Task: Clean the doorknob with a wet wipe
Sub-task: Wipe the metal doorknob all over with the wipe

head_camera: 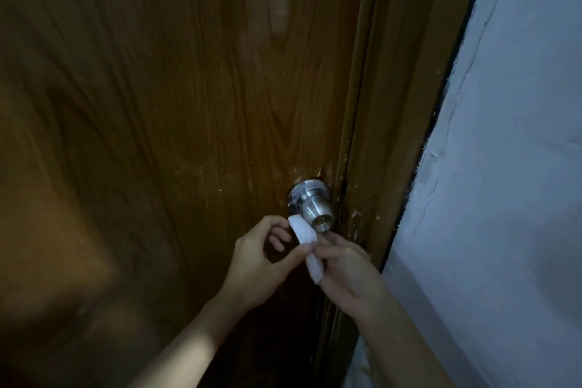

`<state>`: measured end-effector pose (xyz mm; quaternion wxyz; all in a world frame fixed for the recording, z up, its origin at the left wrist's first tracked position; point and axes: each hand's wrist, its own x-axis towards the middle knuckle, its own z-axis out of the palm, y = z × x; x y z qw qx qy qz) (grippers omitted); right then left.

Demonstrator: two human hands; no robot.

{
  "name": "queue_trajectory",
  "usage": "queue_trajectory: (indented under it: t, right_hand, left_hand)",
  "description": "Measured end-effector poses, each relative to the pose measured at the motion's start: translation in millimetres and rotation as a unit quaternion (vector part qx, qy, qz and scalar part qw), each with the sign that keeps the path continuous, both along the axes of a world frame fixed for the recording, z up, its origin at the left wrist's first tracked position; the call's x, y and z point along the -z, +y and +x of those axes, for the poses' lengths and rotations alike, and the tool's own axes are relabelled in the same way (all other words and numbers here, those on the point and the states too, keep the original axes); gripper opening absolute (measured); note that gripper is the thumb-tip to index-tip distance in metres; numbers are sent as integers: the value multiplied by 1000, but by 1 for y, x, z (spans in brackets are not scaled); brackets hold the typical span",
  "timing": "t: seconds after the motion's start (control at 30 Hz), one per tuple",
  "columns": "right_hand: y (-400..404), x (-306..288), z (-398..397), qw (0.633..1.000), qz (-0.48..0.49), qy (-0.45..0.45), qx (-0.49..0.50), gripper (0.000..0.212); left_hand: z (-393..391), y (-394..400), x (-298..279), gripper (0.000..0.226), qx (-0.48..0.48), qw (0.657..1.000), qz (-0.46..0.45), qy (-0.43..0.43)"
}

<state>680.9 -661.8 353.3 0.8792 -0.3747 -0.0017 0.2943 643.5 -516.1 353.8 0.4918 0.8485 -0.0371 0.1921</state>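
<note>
A brown wood-grain door [176, 104] fills most of the view, dim and shadowed on its left side. Near its right edge sits a round, brushed-metal doorknob [315, 209] with a small brass-coloured keyhole in its face, backed by a shiny circular plate against the wood. Pale flecks and scuffs mark the door surface around it. To the right runs the door frame [387, 123], and beyond that a pale, cracked wall [510, 167].

Just below the knob, 2 bare hands hold a white wet wipe [307, 246], folded into a narrow strip that runs diagonally. Its upper end lies against the lower-left side of the knob (whether it actually presses on the metal is hard to tell), and its lower end hangs down between the hands.

The left hand [261, 264] pinches the strip near its top between the thumb and curled fingers, the remaining fingers loosely bent. The right hand [346, 271] pinches the strip lower down, fingertips closed on it, with the free end of the wipe showing at the thumb side. The 2 hands nearly touch at the wipe. Both forearms rise from the bottom of the view.
</note>
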Motion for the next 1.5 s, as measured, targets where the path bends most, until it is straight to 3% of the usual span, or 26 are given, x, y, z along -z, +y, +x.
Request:
queue_trajectory:
  t: [0.1,0.2,0.3,0.37,0.47,0.57,0.73,0.9,1.03,1.13,1.23,1.33,1.37,1.5]
  right_hand:
    - [1,-1,-4,999,-7,-11,33,54]
    - [0,-3,-10,979,-148,-63,122,59]
    - [3,-3,-13,880,-343,-204,257,48]
    - [5,-4,-13,809,-401,-303,304,49]
    - [9,-7,-10,757,-434,-400,279,58]
    - [10,-8,-10,716,-470,-438,274,55]
    - [6,-11,-7,726,-444,-439,290,47]
    - [6,-11,-4,739,-433,-432,282,47]
    - [4,-11,-1,744,-446,-421,267,49]
    - [3,-11,-1,744,-447,-416,273,48]
    - [3,-12,-1,752,-441,-412,266,47]
    - [2,-14,-1,749,-450,-406,266,46]
    - [2,-14,-1,749,-453,-405,265,46]
    - [0,-15,0,760,-448,-395,256,39]
  left_hand:
    - [-3,-6,1,27,38,999,-29,-14]
    - [-5,-11,4,16,25,996,-82,-39]
    - [3,-15,1,5,-113,981,-141,-75]
    - [12,-17,-6,13,-181,967,-148,-104]
    - [24,-27,-16,22,-143,977,-29,-157]
    - [24,-34,-13,29,-85,974,101,-182]
    - [12,-11,4,38,7,954,193,-231]
    - [26,-12,-16,31,-86,964,107,-230]
    - [26,-18,-6,37,-13,956,210,-203]
    - [19,-5,10,37,24,953,223,-203]
    - [14,-5,16,30,-28,977,111,-178]
    - [20,-17,1,29,-139,971,-20,-195]
    - [23,-21,-4,30,-125,971,-4,-206]
    - [24,-32,-9,27,-13,948,208,-241]
